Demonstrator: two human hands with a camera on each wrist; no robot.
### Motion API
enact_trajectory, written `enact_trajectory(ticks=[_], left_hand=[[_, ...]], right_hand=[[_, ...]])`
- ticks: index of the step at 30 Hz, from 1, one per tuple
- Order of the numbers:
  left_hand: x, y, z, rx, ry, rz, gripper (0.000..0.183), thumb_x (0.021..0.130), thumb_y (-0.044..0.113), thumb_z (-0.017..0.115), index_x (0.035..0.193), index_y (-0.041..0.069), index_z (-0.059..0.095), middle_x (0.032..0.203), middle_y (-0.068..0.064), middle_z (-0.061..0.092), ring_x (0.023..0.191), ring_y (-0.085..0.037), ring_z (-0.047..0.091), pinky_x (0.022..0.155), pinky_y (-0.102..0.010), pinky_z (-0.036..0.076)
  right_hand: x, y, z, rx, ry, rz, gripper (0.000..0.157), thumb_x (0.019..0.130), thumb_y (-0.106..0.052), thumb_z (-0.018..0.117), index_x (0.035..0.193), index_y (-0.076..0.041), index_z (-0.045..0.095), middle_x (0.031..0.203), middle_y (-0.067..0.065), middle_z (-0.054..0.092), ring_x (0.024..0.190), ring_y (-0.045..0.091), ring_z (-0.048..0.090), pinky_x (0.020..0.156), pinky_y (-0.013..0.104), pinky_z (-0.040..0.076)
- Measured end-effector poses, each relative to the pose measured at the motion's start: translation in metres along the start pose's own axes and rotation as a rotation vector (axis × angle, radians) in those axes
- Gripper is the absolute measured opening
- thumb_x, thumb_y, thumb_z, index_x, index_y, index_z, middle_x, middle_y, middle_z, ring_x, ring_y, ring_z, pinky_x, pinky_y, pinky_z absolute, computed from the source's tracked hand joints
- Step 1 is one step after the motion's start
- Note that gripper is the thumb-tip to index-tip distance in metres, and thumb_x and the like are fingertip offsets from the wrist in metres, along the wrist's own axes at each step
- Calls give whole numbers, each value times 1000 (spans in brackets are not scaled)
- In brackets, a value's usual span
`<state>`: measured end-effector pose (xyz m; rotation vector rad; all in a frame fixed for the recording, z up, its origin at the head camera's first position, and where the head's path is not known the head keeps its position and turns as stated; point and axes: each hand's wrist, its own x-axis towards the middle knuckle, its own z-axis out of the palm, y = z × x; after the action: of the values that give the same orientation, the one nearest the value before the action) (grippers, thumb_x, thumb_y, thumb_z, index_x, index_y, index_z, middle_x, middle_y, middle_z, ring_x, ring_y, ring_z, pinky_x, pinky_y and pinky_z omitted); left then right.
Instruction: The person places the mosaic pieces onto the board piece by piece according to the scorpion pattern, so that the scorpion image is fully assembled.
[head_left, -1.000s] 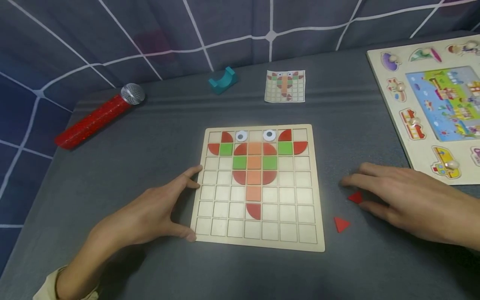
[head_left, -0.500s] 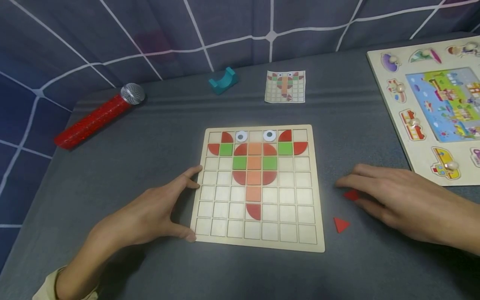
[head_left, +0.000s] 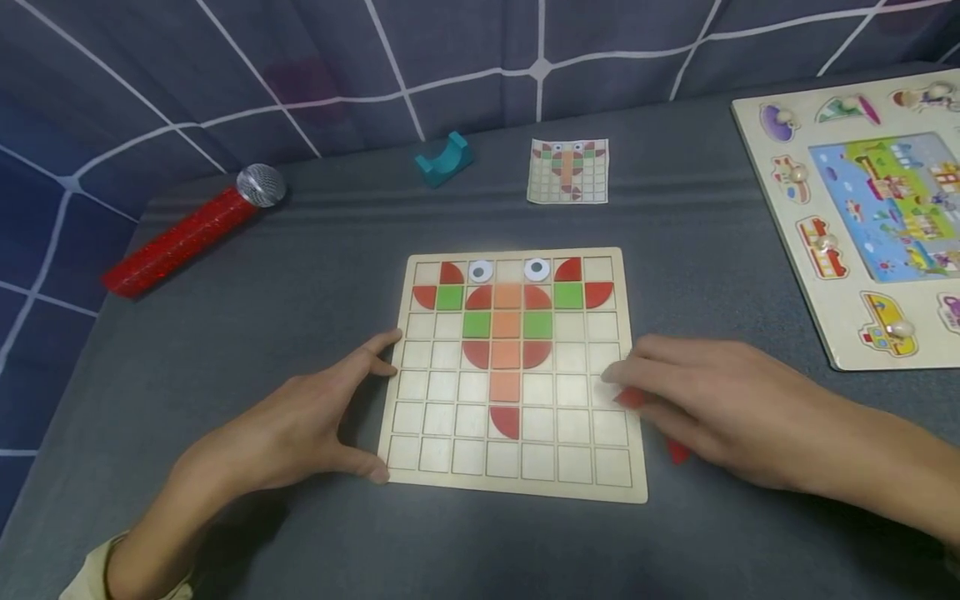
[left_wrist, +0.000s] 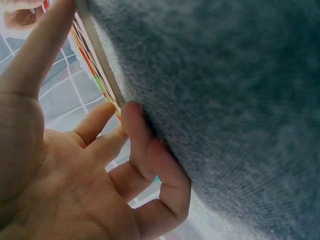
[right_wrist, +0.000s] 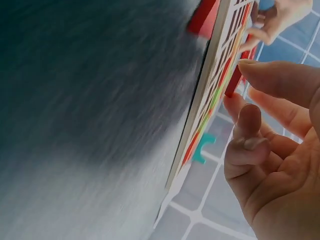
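Note:
A square wooden grid board (head_left: 573,462) lies flat on the dark cloth, with red quarter-circle, green square and orange square tiles and two round eye pieces set in its cells. My left hand (head_left: 296,429) rests against the board's left edge, fingertips on the side and thumb at the near-left corner. Between thumb and forefinger, my right hand (head_left: 720,408) pinches a red triangle tile (head_left: 632,397) over the board's right edge. The right wrist view shows this tile (right_wrist: 234,81) edge-on, above the board. A second red triangle (head_left: 677,452) lies on the cloth, partly hidden under the right hand.
Behind the board lies a small printed pattern card (head_left: 568,172) beside a teal curved piece (head_left: 444,160). A red toy microphone (head_left: 195,233) is at the far left. A wooden knob puzzle (head_left: 825,300) occupies the right side. A dark checked curtain (head_left: 480,67) hangs behind.
My right hand has gripped the red triangle off the cloth and moved left with it to the board's right edge. My left hand stays on the board's left edge.

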<state>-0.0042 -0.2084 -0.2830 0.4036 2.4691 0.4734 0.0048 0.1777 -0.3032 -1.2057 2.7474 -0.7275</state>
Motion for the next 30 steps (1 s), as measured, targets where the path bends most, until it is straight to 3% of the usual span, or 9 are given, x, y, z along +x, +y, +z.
enact_trajectory(ticks=[4,12,18,23,30], left_hand=[[0,0,0,-4,-4,-13,131,56,52,92,158,30,13,140,1,52,117,-27,50,97,-58,41],[1,0,0,8,1,-2,130,56,50,93,157,28,14,139,1,53,118,-26,50,99,-58,40],[1,0,0,8,7,-8,130,56,48,94,157,29,15,138,2,53,120,-25,49,99,-57,40],[1,0,0,7,4,-2,131,55,50,93,157,28,15,139,1,53,122,-26,48,100,-59,38],[1,0,-1,-1,-11,-7,130,56,51,93,157,28,15,140,0,52,123,-27,47,100,-60,38]], right_hand=[[15,-10,8,29,-29,-47,28,84,-12,77,109,-21,70,97,-17,58,78,-3,52,65,24,49],[40,-29,22,10,-92,-145,17,90,-13,70,106,-18,69,86,-11,54,71,3,46,57,20,45],[51,-36,26,-29,-85,-217,16,88,-12,73,103,-15,70,79,-10,49,66,5,43,52,18,38],[53,-38,30,1,-93,-226,11,89,-11,72,98,-16,69,75,-11,45,63,5,40,50,18,35],[53,-40,30,18,-148,-213,22,87,-6,71,106,-17,69,82,-8,52,68,5,45,53,19,39]])
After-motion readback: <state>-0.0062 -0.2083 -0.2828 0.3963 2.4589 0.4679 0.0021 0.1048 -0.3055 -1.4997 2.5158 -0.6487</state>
